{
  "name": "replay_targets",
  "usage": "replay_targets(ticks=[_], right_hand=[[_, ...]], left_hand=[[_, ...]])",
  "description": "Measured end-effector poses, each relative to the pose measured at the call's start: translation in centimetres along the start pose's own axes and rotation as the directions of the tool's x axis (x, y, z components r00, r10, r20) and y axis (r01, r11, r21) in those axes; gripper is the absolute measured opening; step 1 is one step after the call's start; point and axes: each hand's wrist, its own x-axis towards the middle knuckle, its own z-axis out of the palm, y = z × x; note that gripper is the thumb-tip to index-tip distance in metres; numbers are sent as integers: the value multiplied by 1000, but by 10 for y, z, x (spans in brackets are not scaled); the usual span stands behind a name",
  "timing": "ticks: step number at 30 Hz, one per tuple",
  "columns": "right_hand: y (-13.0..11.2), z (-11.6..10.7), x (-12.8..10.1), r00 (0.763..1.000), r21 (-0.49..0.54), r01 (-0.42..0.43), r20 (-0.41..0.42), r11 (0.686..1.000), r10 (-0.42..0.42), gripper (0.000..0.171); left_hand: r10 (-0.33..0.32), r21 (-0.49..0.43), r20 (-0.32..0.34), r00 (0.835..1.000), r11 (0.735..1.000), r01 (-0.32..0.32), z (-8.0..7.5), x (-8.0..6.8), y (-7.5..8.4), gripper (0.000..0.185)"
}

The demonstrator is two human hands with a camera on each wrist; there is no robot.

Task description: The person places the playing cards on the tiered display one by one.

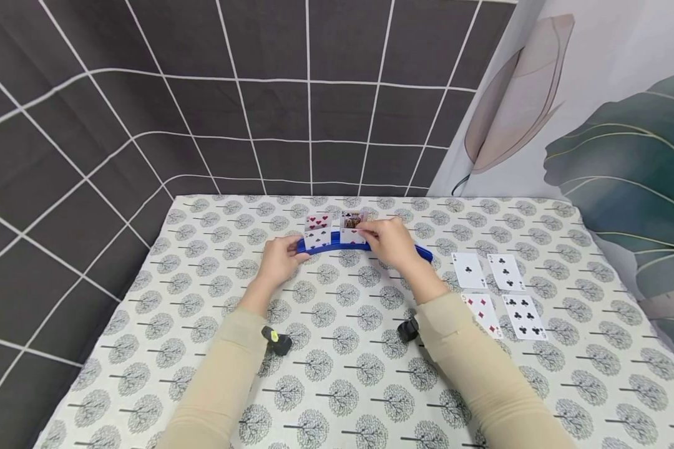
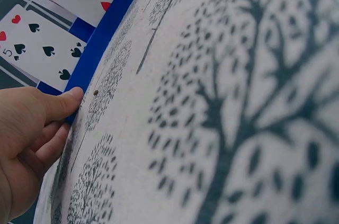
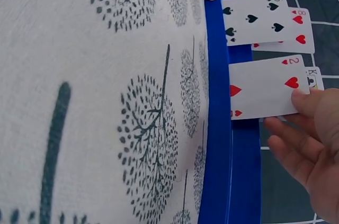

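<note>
A curved blue card holder [image 1: 345, 242] lies across the table with playing cards upright in it. My left hand [image 1: 279, 260] grips its left end, thumb along the front edge. Near that end stands a five of spades [image 3: 254, 20], in front of an eight of hearts [image 3: 299, 29]. To its right, my right hand [image 1: 392, 241] pinches the two of hearts [image 3: 267, 87] by its upper edge. That card's lower edge is at the holder's slot. Behind it shows part of a king of clubs [image 1: 352, 219], mostly covered in the right wrist view.
On the right side of the table lie an ace of clubs [image 1: 468, 270], a three of clubs [image 1: 505, 272], a diamonds card [image 1: 481, 312] partly behind my right sleeve, and another clubs card [image 1: 525, 317]. A tree-patterned cloth [image 1: 337, 380] covers the table. Dark gridded fabric [image 1: 275, 112] hangs behind.
</note>
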Motion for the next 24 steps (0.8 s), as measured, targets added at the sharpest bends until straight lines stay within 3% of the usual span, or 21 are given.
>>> replay_targets(ticks=[17, 24], right_hand=[[4, -1, 0, 999, -22, 44, 16, 999, -44, 19], [7, -3, -2, 999, 18, -33, 37, 999, 32, 31]], left_hand=[[-8, -2, 3, 1000, 1000, 8, 1, 2, -2, 54], [-22, -15, 10, 1000, 1000, 22, 1, 1, -2, 54]])
